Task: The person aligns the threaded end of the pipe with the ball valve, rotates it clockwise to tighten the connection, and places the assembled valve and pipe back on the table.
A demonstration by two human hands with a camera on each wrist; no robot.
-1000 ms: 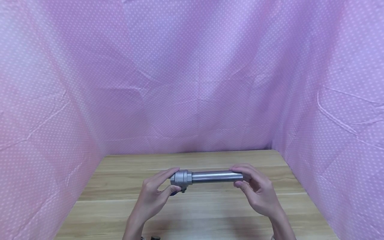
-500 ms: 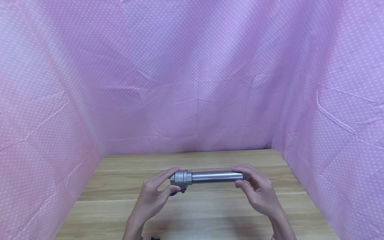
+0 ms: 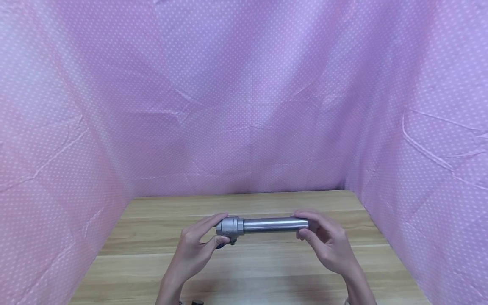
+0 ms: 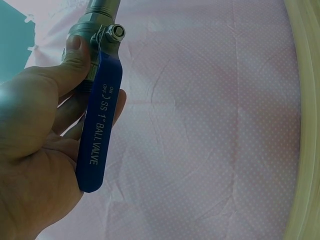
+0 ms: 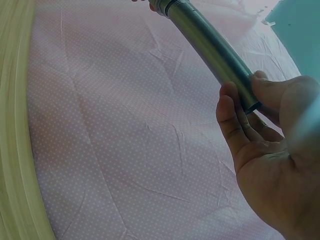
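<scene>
- The left hand [image 3: 198,248] grips the ball valve [image 3: 230,226] by its steel body, thumb on top; its blue handle [image 4: 100,125] lies across the fingers.
- The right hand [image 3: 328,245] pinches the free end of the steel pipe [image 3: 272,224] that joins the valve.
- The assembly is held level above the wooden desk [image 3: 248,271], nearer its front edge.
- Pink dotted cloth [image 3: 244,106] walls the desk.

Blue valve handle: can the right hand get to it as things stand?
Probably not without letting go: the right hand grips the pipe's far end, while the blue valve handle lies under the left hand, against its fingers.
</scene>
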